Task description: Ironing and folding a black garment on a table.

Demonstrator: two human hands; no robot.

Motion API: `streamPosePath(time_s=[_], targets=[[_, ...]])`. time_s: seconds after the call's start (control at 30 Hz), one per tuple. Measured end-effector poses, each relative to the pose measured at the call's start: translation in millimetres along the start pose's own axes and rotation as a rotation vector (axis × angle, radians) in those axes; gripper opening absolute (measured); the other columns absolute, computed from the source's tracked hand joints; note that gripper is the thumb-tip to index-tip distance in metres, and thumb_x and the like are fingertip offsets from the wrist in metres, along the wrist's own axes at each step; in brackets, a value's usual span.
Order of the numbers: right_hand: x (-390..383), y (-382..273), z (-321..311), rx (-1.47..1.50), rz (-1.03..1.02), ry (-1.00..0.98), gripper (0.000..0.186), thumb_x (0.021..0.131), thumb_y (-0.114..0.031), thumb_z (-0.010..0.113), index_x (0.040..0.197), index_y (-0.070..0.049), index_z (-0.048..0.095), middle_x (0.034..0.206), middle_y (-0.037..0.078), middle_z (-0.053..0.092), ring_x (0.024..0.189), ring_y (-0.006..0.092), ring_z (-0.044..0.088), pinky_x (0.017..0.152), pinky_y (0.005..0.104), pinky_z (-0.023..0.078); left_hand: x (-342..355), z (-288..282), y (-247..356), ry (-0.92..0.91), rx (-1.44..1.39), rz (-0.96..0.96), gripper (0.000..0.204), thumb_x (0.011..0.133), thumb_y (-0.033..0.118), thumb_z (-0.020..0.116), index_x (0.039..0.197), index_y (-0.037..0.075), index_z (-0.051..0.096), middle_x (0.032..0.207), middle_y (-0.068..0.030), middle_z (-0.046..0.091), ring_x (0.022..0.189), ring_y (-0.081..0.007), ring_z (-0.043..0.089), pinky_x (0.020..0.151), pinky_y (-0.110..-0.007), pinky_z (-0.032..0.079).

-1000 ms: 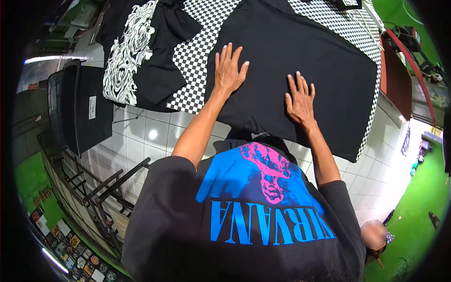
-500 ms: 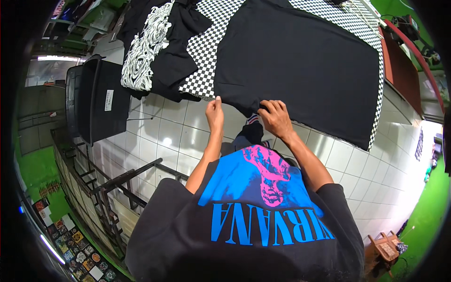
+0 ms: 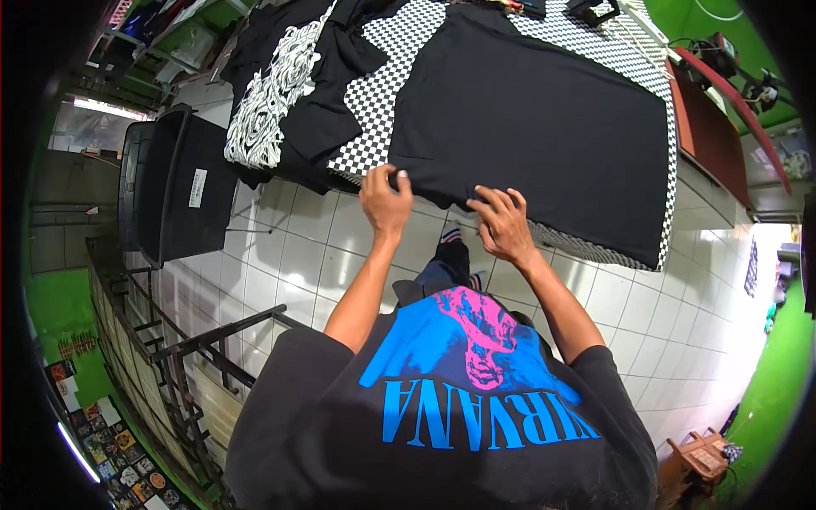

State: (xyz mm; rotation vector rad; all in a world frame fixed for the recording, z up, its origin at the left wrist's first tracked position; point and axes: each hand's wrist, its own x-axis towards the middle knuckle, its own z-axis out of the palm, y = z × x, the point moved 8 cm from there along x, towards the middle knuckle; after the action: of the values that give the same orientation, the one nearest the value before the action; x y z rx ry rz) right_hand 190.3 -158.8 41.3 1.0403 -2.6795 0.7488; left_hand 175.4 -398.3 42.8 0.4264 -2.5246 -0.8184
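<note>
A black T-shirt (image 3: 535, 119) lies spread flat over the table, with one sleeve at the near edge. My left hand (image 3: 385, 204) is at that sleeve's left corner, thumb and fingers apart, with dark cloth showing in the gap. Further right, my right hand (image 3: 503, 225) bends its fingers over the sleeve's edge and pinches the cloth; its thumb is partly hidden. Left of the shirt are more black garments (image 3: 319, 127) in a heap, topped by a bundle of white fabric strips (image 3: 276, 102).
A checkered cloth (image 3: 374, 110) covers the table. To the left stands a black plastic bin (image 3: 200, 225), and nearer, a dark metal frame (image 3: 212, 340). A reddish-brown board (image 3: 705, 144) is beyond the table's right end. Small items (image 3: 595, 13) lie at the far edge.
My left thumb and fingers have parted from a pinch at the sleeve's corner. The right hand stays at the sleeve's edge. The view has shifted slightly, showing more of the table's far side.
</note>
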Motion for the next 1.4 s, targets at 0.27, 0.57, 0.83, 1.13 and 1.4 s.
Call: streamPosePath(time_s=[0.27,0.57,0.83,1.13,1.4], targets=[[18.4,53.1,15.5,-0.214,0.344,-0.056,0.06,0.097,-0.028,0.051,0.154,-0.014,0.038,0.16,0.017,0.032,0.144,0.0331,0.034,0.118,0.0567,0.018,44.0,87.9,45.2,-0.203,0.209,0.364,0.06,0.096,0.037,0.06,0.146,0.006,0.047,0.153,-0.0243,0.039,0.143,-0.0411,0.036,0.117,-0.054,0.028],[48.8,82.2,-2.8,-0.171,0.465,-0.12,0.062,0.097,-0.031,0.05,0.155,-0.012,0.037,0.162,0.019,0.027,0.148,0.0339,0.03,0.118,0.0583,0.018,78.8,110.8,61.1,-0.35,0.227,0.3,0.066,0.097,0.041,0.056,0.151,0.006,0.041,0.158,-0.0259,0.032,0.148,-0.0403,0.029,0.12,-0.056,0.022],[65.0,110.7,5.4,-0.19,0.493,-0.155,0.062,0.096,-0.029,0.051,0.154,-0.011,0.037,0.162,0.019,0.028,0.147,0.0345,0.03,0.119,0.0579,0.018,110.7,143.6,50.7,-0.391,0.204,0.341,0.069,0.096,0.042,0.057,0.153,0.007,0.039,0.159,-0.0262,0.03,0.149,-0.041,0.026,0.12,-0.058,0.02],[74.5,162.8,-29.5,-0.151,0.573,-0.098,0.061,0.095,-0.025,0.053,0.153,-0.01,0.039,0.161,0.019,0.029,0.146,0.0351,0.032,0.119,0.0565,0.019,126.0,154.2,93.6,-0.422,0.183,0.313,0.067,0.096,0.039,0.06,0.151,0.005,0.041,0.159,-0.0283,0.029,0.148,-0.044,0.026,0.119,-0.06,0.02],[110.2,267.9,-65.0,-0.245,0.487,-0.044,0.06,0.096,-0.029,0.054,0.152,-0.013,0.04,0.16,0.019,0.031,0.145,0.0343,0.034,0.119,0.0572,0.021,133.8,247.9,214.1,-0.477,-0.039,0.506,0.064,0.097,0.038,0.058,0.151,0.007,0.042,0.16,-0.0253,0.029,0.149,-0.0417,0.025,0.12,-0.059,0.018]])
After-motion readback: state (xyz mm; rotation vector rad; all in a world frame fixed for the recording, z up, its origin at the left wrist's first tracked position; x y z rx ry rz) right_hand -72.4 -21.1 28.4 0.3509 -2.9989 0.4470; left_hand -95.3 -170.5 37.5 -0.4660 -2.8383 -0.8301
